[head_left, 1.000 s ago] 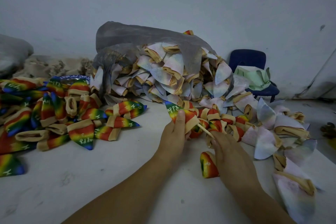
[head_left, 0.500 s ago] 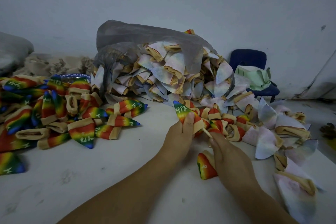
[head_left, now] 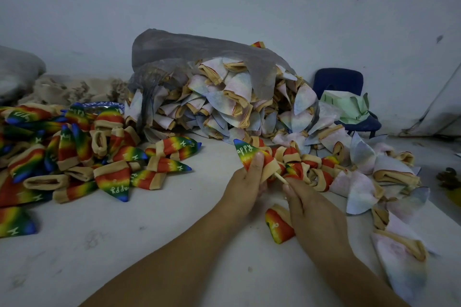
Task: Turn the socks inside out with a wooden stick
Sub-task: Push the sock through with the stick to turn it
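Note:
My left hand (head_left: 243, 185) grips a rainbow sock (head_left: 249, 153) with a tan cuff, its pointed blue toe aimed up and left. A thin wooden stick (head_left: 280, 178) comes out of the cuff opening. My right hand (head_left: 311, 212) pinches the stick's near end. Another rainbow sock (head_left: 277, 227) lies on the white table under my right wrist. Right-side-out rainbow socks (head_left: 74, 157) are heaped on the left. Pale inside-out socks (head_left: 224, 107) spill from a grey plastic bag (head_left: 199, 52) in the middle.
More pale socks (head_left: 361, 182) are scattered along the right table edge (head_left: 444, 219). A dark blue chair (head_left: 344, 87) with green fabric stands by the wall at the back right. Bare white tabletop (head_left: 124, 244) lies in front of me.
The sock in my left hand has slid slightly up and right, and my right hand has followed with the stick, of which less shows now.

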A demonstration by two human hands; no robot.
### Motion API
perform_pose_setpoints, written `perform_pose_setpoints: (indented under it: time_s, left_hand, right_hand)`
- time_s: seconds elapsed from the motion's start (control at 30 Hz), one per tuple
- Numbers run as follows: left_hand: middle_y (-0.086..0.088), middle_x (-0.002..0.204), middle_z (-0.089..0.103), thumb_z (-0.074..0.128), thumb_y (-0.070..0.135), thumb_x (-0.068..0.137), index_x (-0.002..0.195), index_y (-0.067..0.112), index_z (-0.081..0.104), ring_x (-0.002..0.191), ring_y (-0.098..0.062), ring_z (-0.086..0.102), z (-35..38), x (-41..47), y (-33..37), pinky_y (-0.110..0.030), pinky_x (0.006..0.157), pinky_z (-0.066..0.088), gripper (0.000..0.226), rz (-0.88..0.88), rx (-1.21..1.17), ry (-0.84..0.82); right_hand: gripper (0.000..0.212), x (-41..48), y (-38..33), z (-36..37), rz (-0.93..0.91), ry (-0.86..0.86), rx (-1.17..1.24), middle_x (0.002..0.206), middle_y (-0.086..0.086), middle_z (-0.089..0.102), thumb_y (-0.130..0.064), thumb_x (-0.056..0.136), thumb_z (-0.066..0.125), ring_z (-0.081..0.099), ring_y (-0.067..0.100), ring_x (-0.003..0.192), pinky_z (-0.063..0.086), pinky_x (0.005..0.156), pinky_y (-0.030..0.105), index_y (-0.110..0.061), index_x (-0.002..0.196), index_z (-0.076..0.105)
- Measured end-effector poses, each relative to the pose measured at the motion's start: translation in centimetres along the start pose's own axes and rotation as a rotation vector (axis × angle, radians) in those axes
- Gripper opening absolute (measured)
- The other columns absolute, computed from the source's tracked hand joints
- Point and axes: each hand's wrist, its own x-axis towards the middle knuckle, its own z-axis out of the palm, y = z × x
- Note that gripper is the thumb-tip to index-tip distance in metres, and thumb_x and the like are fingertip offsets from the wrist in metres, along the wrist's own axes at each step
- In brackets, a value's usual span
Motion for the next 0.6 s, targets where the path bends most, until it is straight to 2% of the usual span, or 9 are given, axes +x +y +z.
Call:
perform_pose_setpoints:
  time_s: [0.07, 0.17, 0.3, 0.37, 0.43, 0.5, 0.6]
  left_hand:
    - [0.008, 0.043, 0.038, 0.028, 0.079, 0.078, 0.039, 0.025, 0.047, 0.040, -0.005, 0.035, -0.5, 0.1, 0.0, -0.014, 0.043, 0.030, 0.069, -0.020, -0.081, 0.007]
    - [0.007, 0.043, 0.038, 0.037, 0.078, 0.077, 0.039, 0.024, 0.050, 0.042, -0.008, 0.034, -0.9, 0.3, 0.2, -0.017, 0.044, 0.031, 0.067, -0.052, -0.176, 0.040]
    - [0.006, 0.044, 0.035, 0.050, 0.064, 0.091, 0.039, 0.023, 0.052, 0.040, -0.009, 0.029, -1.2, 0.6, 0.2, -0.021, 0.045, 0.026, 0.066, -0.116, -0.260, 0.037]
    - [0.006, 0.043, 0.037, 0.050, 0.058, 0.095, 0.038, 0.022, 0.053, 0.038, -0.008, 0.031, -1.1, 0.7, 0.2, -0.019, 0.041, 0.027, 0.067, -0.153, -0.238, 0.013]
    - [0.007, 0.043, 0.039, 0.049, 0.056, 0.095, 0.039, 0.022, 0.052, 0.037, -0.007, 0.034, -0.5, 0.7, 0.3, -0.017, 0.040, 0.029, 0.066, -0.168, -0.182, 0.003]
    - [0.008, 0.043, 0.036, 0.046, 0.056, 0.097, 0.043, 0.023, 0.046, 0.038, -0.007, 0.032, 0.1, 0.5, 0.4, -0.018, 0.042, 0.029, 0.063, -0.117, -0.138, -0.022]
    - [0.009, 0.041, 0.036, 0.036, 0.060, 0.099, 0.043, 0.024, 0.045, 0.037, -0.004, 0.034, 0.4, 0.2, 0.5, -0.021, 0.047, 0.029, 0.067, -0.058, -0.036, -0.042]
  right_hand:
    - [0.033, 0.1, 0.1, -0.2, -0.042, 0.042, 0.034, 0.093, -0.011, 0.063, -0.039, 0.099, 0.034, 0.056, 0.008, 0.084, 0.043, 0.070, 0.026, -0.029, 0.113, 0.062]
    - [0.022, 0.4, 0.4, -0.4, -0.095, 0.106, 0.035, 0.082, -0.007, 0.059, -0.029, 0.097, 0.045, 0.053, 0.014, 0.079, 0.043, 0.070, 0.036, -0.024, 0.097, 0.066]
    - [0.035, 0.5, 0.5, -0.3, -0.098, 0.137, -0.039, 0.086, 0.001, 0.060, -0.030, 0.096, 0.037, 0.053, 0.024, 0.083, 0.042, 0.071, 0.041, -0.018, 0.102, 0.070]
    - [0.032, 0.5, 0.2, -0.2, -0.098, 0.163, -0.068, 0.085, 0.006, 0.061, -0.026, 0.093, 0.042, 0.055, 0.030, 0.082, 0.044, 0.067, 0.042, -0.014, 0.101, 0.071]
    - [0.016, 0.4, -0.3, 0.0, -0.115, 0.172, -0.066, 0.084, 0.010, 0.064, -0.010, 0.086, 0.062, 0.059, 0.033, 0.079, 0.048, 0.064, 0.044, -0.010, 0.100, 0.071]
    - [0.023, 0.1, -0.6, 0.4, -0.118, 0.172, -0.034, 0.084, 0.011, 0.067, -0.003, 0.077, 0.074, 0.065, 0.032, 0.074, 0.052, 0.058, 0.042, -0.008, 0.099, 0.071]
    - [0.026, -0.3, -0.8, 0.5, -0.091, 0.204, -0.007, 0.089, 0.010, 0.071, -0.007, 0.076, 0.076, 0.069, 0.029, 0.074, 0.053, 0.055, 0.038, -0.010, 0.102, 0.071]
